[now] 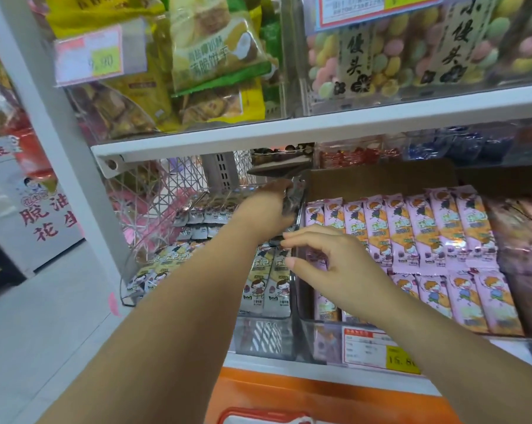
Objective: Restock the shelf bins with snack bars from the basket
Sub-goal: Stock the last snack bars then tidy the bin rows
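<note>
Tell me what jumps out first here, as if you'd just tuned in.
Two bare arms reach into the lower shelf: the left hand grips a dark packet deep in the bin of grey bars, while the right hand hovers at the clear divider. Right of it, neat rows of pink bars fill the next bin. Above, pastel sweets sit top right.

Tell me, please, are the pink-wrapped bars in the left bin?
No, the pink-wrapped bars fill the right bin, while the left bin holds grey-and-yellow bars.
</note>
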The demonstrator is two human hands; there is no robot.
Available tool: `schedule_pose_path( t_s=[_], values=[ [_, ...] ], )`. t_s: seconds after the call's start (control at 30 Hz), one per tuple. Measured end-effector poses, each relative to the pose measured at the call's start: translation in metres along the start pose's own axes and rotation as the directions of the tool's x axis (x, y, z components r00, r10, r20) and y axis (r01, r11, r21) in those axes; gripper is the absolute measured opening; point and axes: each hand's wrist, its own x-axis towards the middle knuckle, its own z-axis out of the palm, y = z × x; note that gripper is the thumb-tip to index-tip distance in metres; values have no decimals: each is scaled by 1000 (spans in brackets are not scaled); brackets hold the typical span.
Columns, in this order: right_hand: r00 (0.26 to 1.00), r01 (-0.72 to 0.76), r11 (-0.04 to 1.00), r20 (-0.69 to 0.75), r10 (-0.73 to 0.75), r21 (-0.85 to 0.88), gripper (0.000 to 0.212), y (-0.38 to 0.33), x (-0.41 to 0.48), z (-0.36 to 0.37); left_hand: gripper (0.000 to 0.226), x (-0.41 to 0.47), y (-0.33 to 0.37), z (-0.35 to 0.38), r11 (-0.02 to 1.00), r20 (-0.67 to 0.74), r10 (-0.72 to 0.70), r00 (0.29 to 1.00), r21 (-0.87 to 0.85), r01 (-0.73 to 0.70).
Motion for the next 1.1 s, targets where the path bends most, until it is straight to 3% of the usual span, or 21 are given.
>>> schedule_pose_path(
  t_s=[0.13, 0.37, 0.53, 0.67, 0.8, 0.97, 1.1],
  values=[
    [1000, 15, 1000, -6, -15, -11, 25, 0, 0, 0, 52, 5, 4, 8, 998, -109, -41, 993, 35, 45],
    [1000, 14, 1000, -2, -14, -20, 26, 0, -1, 0, 55, 9, 6, 17, 990, -168, -68, 983, 112, 88],
    [1000, 16, 1000, 1, -16, -17, 26, 0, -1, -1, 62, 1, 2, 19, 964, -41, 36, 999, 266, -23],
    [1000, 13, 1000, 1, -13, -6, 26, 0, -1, 0, 66, -3, -6, 14, 987, 5, 76, 997, 139, -76],
    [1000, 22, 1000, 0, -22, -15, 27, 0, -1, 0, 52, -10, -11, 4, 994, 12, 61, 998, -86, -60],
    [1000, 26, 999, -9, -27, -21, 26, 0, -1, 0, 35, 6, 0, 11, 990, -24, -13, 1000, 140, 17],
    [1000, 28, 999, -13, -28, -23, 26, 1, -1, 1, 34, 15, 4, 13, 976, 13, -101, 995, 196, 96]
  ],
)
